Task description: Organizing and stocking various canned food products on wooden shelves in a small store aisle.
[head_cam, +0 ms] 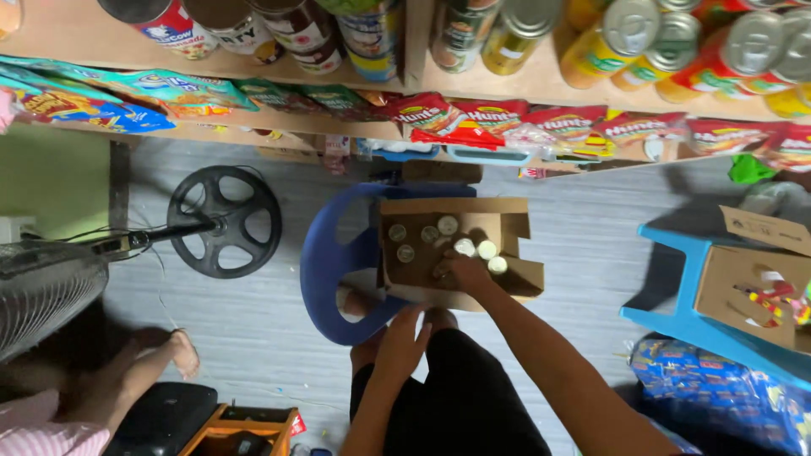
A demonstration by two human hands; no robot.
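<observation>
Down in the middle of my view, the open cardboard box [422,262] sat on a blue plastic chair [325,270], with several small round-lidded jars [448,225] standing inside it. My right hand [463,272] was reaching into the box, fingers curled down among the jars at its four o'clock corner; I could not tell whether it actually gripped one. My left hand [404,342] rested at the box's six o'clock, open with fingers loosely spread, touching the near edge and holding nothing. At nine o'clock from the box stood a fan's round black base [225,221], its cage [42,291] lower left. At twelve o'clock ran wooden shelves [405,84] of cans and red sachets. At three o'clock a lighter blue stool [684,317] carried another cardboard box [752,291]. Another person's bare foot [182,353] showed at eight o'clock.
</observation>
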